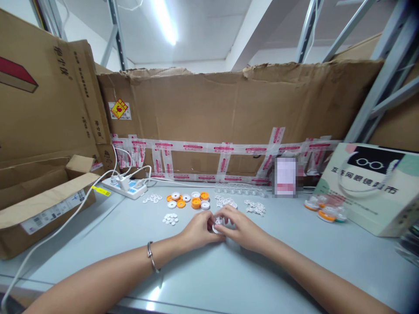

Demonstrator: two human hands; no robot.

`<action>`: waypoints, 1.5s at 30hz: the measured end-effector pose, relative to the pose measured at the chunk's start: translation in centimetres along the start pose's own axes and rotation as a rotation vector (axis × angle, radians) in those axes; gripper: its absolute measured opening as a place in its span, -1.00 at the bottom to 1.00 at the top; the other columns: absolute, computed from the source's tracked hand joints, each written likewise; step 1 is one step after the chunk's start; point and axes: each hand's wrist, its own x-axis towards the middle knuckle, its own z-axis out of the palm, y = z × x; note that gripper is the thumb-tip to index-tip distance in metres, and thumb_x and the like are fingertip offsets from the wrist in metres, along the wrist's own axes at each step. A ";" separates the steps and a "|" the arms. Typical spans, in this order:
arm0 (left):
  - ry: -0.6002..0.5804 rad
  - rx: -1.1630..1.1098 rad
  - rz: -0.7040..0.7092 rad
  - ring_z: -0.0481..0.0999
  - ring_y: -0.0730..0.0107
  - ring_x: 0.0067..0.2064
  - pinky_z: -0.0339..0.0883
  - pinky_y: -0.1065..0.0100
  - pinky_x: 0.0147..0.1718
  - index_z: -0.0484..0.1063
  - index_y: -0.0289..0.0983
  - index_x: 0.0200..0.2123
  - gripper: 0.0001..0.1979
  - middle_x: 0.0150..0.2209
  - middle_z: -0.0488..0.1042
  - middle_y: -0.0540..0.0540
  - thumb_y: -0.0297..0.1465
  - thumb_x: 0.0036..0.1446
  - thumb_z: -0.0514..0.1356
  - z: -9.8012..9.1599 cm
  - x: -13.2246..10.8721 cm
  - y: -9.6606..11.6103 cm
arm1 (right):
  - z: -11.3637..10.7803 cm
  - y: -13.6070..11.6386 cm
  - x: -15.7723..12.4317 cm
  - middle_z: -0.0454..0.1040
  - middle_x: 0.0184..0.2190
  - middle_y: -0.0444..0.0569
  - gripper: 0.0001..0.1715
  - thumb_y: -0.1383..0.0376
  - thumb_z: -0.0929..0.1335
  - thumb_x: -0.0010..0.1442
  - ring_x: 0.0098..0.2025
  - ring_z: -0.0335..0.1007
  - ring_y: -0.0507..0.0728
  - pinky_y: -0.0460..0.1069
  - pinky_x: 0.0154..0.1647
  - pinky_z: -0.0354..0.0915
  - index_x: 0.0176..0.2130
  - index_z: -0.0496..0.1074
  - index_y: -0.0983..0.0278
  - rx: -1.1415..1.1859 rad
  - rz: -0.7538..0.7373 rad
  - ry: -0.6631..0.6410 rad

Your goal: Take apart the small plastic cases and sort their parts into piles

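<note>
A small round white plastic part (pixel 217 227) is at the middle of the table, between my two hands. My left hand (pixel 199 228) curls around its left side, thumb low and fingers bent. From the right, my right hand (pixel 240 227) reaches over it with the fingertips touching its top and edge. My fingers hide much of the part, and small pieces on it are too fine to make out. Just beyond are orange and white round cases (pixel 195 203), small white discs (pixel 170 219) and little white pieces (pixel 255 207).
Clear plastic cups (pixel 240 189) line the back. Round orange, white and green assemblies (pixel 326 213) lie at right beside a paper bag (pixel 369 187). At left are a power strip (pixel 126 187), its trailing cable and an open cardboard box (pixel 46 209). Large cardboard (pixel 203 104) walls the back.
</note>
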 end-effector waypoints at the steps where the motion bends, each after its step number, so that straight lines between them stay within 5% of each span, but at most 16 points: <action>1: 0.001 0.002 0.003 0.23 0.49 -0.49 0.04 0.47 -0.56 0.26 -0.31 -0.48 -0.67 -0.53 0.28 0.07 -0.25 -0.26 0.30 0.0 0.0 -0.1 | -0.2 -0.1 0.0 0.29 -0.28 -0.06 -0.80 0.24 0.24 0.12 -0.25 0.26 0.08 -0.02 -0.19 0.20 -0.24 0.38 0.20 0.037 -0.033 -0.024; 6: -0.008 -0.015 -0.008 0.23 0.50 -0.50 0.05 0.49 -0.56 0.28 -0.32 -0.45 -0.64 -0.53 0.28 0.06 -0.25 -0.28 0.32 0.0 0.1 -0.3 | -0.1 0.2 0.0 0.32 -0.25 -0.04 -0.59 0.25 0.35 0.00 -0.21 0.27 0.12 0.02 -0.18 0.24 -0.09 0.34 0.18 0.087 0.010 0.062; 11: -0.009 -0.005 0.037 0.25 0.49 -0.48 0.07 0.49 -0.55 0.30 -0.33 -0.42 -0.68 -0.50 0.31 0.04 -0.27 -0.22 0.29 0.0 0.1 -0.2 | 0.5 0.6 -0.1 0.38 -0.21 -0.04 -0.65 0.38 0.28 0.05 -0.14 0.29 0.12 0.06 -0.07 0.21 -0.11 0.32 0.21 0.149 -0.077 0.071; 15: -0.014 -0.010 -0.013 0.27 0.48 -0.49 0.07 0.49 -0.55 0.28 -0.31 -0.46 -0.66 -0.51 0.32 0.05 -0.25 -0.26 0.31 -0.1 0.0 0.1 | 0.1 0.7 0.1 0.40 -0.17 -0.02 -0.61 0.30 0.30 0.06 -0.11 0.31 0.13 0.08 -0.05 0.23 -0.06 0.24 0.19 0.283 -0.068 0.126; 19: -0.029 -0.062 -0.027 0.32 0.46 -0.44 0.14 0.48 -0.49 0.28 -0.31 -0.44 -0.67 -0.48 0.35 0.04 -0.28 -0.26 0.32 -0.3 -0.2 0.4 | -2.0 2.7 1.2 0.41 -0.27 -0.02 -0.55 0.16 0.37 -0.03 -0.19 0.37 0.14 0.05 -0.19 0.30 -0.15 0.19 0.21 0.425 0.046 0.393; 24: -0.048 -0.093 -0.034 0.33 0.46 -0.43 0.15 0.48 -0.48 0.29 -0.31 -0.43 -0.67 -0.46 0.37 0.04 -0.30 -0.26 0.31 -0.5 -0.3 0.4 | -7.4 10.3 1.4 0.42 -0.33 -0.02 -0.49 0.12 0.42 -0.22 -0.29 0.36 0.15 0.05 -0.27 0.27 -0.28 0.21 0.22 0.255 0.285 0.830; 27: -0.051 -0.093 -0.033 0.33 0.47 -0.42 0.15 0.48 -0.47 0.30 -0.31 -0.43 -0.68 -0.46 0.37 0.04 -0.31 -0.26 0.32 -0.6 -0.4 0.3 | -9.0 15.1 0.7 0.40 -0.44 -0.10 -0.55 0.18 0.42 -0.26 -0.47 0.33 0.10 0.03 -0.41 0.25 -0.34 0.21 0.21 0.129 0.445 0.713; 31: -0.051 -0.083 -0.031 0.32 0.47 -0.42 0.14 0.49 -0.48 0.30 -0.31 -0.44 -0.69 -0.46 0.36 0.04 -0.32 -0.26 0.32 -0.7 -0.5 0.6 | -8.5 18.5 0.2 0.39 -0.48 -0.11 -0.58 0.26 0.41 -0.29 -0.51 0.32 0.10 0.02 -0.44 0.24 -0.38 0.19 0.21 -0.013 0.572 0.631; 39: -0.055 -0.078 -0.035 0.32 0.46 -0.42 0.14 0.48 -0.47 0.30 -0.31 -0.44 -0.69 -0.45 0.35 0.04 -0.33 -0.26 0.32 -0.8 -0.5 0.8 | -7.5 18.7 0.5 0.36 -0.39 -0.04 -0.59 0.23 0.38 -0.28 -0.32 0.35 0.17 0.01 -0.30 0.22 -0.42 0.12 0.22 -0.148 0.591 0.607; 45: -0.046 -0.075 -0.023 0.31 0.46 -0.42 0.14 0.48 -0.47 0.31 -0.31 -0.44 -0.68 -0.45 0.35 0.03 -0.31 -0.26 0.33 -0.7 -0.5 0.6 | -7.3 18.2 0.5 0.31 -0.41 -0.07 -0.59 0.22 0.38 -0.28 -0.39 0.30 0.14 -0.01 -0.36 0.22 -0.43 0.11 0.21 -0.200 0.622 0.616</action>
